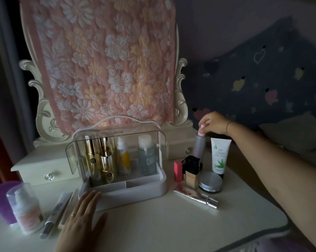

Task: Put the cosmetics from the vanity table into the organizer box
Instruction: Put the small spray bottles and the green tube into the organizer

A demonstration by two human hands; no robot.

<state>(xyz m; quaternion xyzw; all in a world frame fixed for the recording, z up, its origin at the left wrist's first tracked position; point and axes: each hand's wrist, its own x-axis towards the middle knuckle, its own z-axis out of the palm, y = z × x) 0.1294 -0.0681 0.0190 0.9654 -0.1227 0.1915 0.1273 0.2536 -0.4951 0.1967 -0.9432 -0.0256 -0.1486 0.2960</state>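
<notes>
The white organizer box with a clear lid stands mid-table and holds gold bottles, a white-and-yellow bottle and a grey-blue bottle. My left hand lies flat on the table, fingertips touching the box's front left corner. My right hand pinches the pink cap of a tall grey bottle standing right of the box. Beside it are a white aloe tube, a foundation bottle, a pink lipstick, a round silver-lidded jar and a silver tube.
At the left stand a purple cup and a pump bottle under a clear cap, with slim tubes lying beside them. A floral cloth covers the mirror behind. Small drawers flank the box. The table's rounded edge is near right.
</notes>
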